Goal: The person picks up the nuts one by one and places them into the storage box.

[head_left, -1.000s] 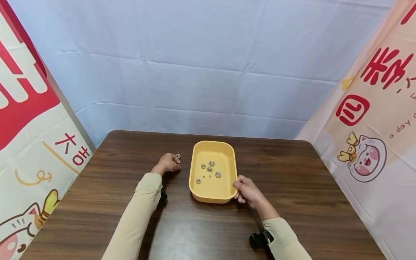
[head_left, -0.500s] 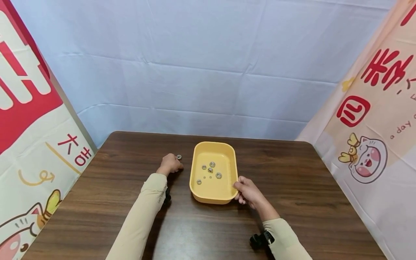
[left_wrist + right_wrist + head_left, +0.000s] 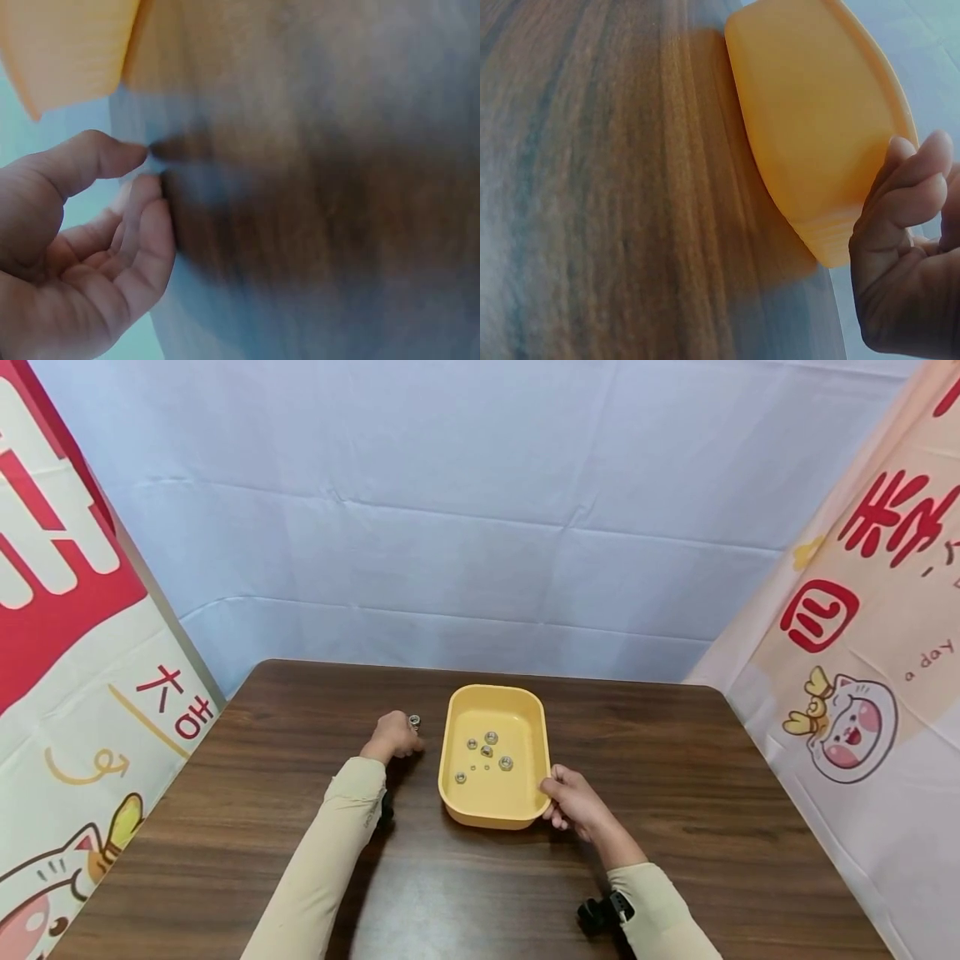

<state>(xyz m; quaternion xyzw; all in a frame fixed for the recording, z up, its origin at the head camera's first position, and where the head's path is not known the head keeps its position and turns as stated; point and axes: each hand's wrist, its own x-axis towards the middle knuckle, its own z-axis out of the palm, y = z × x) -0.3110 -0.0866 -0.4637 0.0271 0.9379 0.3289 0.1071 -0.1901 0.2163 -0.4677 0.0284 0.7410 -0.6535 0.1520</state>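
A yellow tray point(image 3: 495, 797) stands on the table with several metal nuts of different sizes inside, among them a larger nut point(image 3: 506, 763). My right hand point(image 3: 576, 802) grips its near right corner, thumb over the rim and fingers beneath. Left of the tray, my left hand point(image 3: 393, 735) is low over the table, fingers bent and thumb near the fingertips. Just beyond it a nut point(image 3: 414, 721) lies on the wood. In the left wrist view, a small gap shows between thumb point(image 3: 124, 159) and fingers; whether they hold a nut is hidden.
The dark wooden table point(image 3: 675, 760) ends at a pale blue cloth backdrop point(image 3: 450, 527). Printed cloths hang at left point(image 3: 67, 635) and right point(image 3: 855, 635). A black wrist camera point(image 3: 596, 914) sits at the right cuff.
My left hand has moved slightly right, and its fingers now cover the spot where a second nut showed earlier. The right hand and tray have stayed nearly still.
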